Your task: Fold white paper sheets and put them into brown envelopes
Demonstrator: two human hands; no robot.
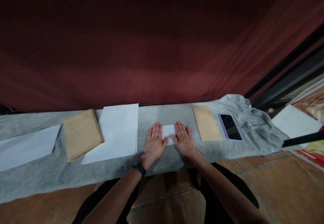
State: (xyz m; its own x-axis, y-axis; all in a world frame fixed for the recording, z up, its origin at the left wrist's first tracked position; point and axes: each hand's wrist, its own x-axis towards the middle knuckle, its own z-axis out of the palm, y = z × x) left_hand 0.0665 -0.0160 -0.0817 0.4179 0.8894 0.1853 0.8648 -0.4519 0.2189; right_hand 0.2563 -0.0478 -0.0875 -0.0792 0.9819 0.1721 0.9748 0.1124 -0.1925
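A small folded sheet of white paper [168, 130] lies flat on the grey cloth in front of me. My left hand [155, 142] rests palm down on its left side, fingers stretched out. On its right side lies my right hand [184, 139], also flat with the fingers extended. The two thumbs point toward each other over the lower part of the paper, and the hands cover its side edges. To the right of my right hand is a single brown envelope [208, 123]. A stack of white sheets [118, 129] lies to the left of my left hand.
A stack of brown envelopes [82, 132] overlaps the white sheets' left edge. Farther left is another white sheet [27, 146]. A phone [231, 127] lies right of the single envelope. Grey cloth [174, 110] covers the narrow surface, with a dark red backdrop [162, 58] behind it.
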